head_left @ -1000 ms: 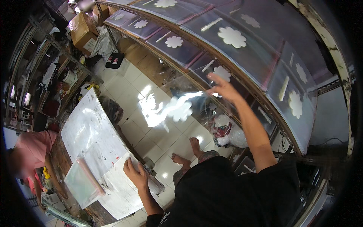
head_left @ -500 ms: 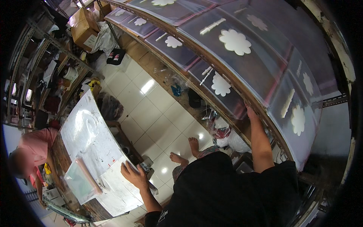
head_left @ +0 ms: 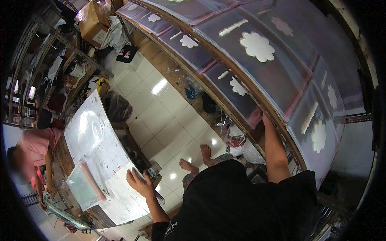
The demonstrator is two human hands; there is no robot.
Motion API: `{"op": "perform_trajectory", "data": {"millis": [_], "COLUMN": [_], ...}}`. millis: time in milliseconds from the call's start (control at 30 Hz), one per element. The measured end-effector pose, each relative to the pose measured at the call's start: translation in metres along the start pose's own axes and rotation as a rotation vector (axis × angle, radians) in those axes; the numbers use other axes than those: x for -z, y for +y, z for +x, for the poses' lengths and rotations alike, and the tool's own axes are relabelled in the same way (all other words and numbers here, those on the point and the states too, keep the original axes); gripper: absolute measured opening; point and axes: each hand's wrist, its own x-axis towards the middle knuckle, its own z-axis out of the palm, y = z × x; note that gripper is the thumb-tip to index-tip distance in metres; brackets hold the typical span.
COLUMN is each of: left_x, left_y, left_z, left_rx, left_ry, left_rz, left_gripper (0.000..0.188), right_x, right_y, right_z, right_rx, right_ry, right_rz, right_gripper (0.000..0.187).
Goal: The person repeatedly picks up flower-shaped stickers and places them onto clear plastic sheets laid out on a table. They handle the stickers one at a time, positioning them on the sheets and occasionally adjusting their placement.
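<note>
I am leaning between a work table and a rack, and my right hand [head_left: 265, 120] is reaching in under the wooden edge of the upper shelf [head_left: 263, 105]. It is working at the near corner of the clear plastic sheets [head_left: 231, 96] that are lying on the lower shelf, a white flower-shaped patch [head_left: 238, 86] showing on top. Most of my fingers are hiding behind that edge, so I can't make out whether they are gripping the plastic or only touching it. My left hand [head_left: 140, 182] is resting on the near edge of the white board [head_left: 120, 170], fingers loosely spread, holding nothing that I can see — it seems to be steadying me. Farther in on the board, a greenish clear plastic pack [head_left: 83, 188] is lying flat, apart from my fingers.

I am judging this to be the handling step at the lower shelf: placing, squaring or picking up. From here, the move is calling for a flat, low wrist — the gap is looking tight — and for care not to be creasing the corner or dragging neighbouring sheets. Across the table, a co-worker in a pink shirt [head_left: 38, 142] is bending over.
</note>
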Motion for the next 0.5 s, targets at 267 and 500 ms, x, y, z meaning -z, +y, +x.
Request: {"op": "perform_trajectory", "data": {"millis": [267,500], "left_x": [-0.001,0.000], "left_y": [0.001,0.001], "left_z": [0.001,0.000], "left_rx": [-0.008,-0.004], "left_ry": [0.006,-0.002], "left_rz": [-0.002,-0.008], "left_gripper": [0.054,0.055], "right_x": [0.003,0.011], "right_y": [0.005,0.006], "right_z": [0.005,0.002], "right_rx": [0.054,0.143], "right_ry": [0.023,0.059], "right_rz": [-0.113,-0.271], "right_gripper": [0.043,0.039]}}
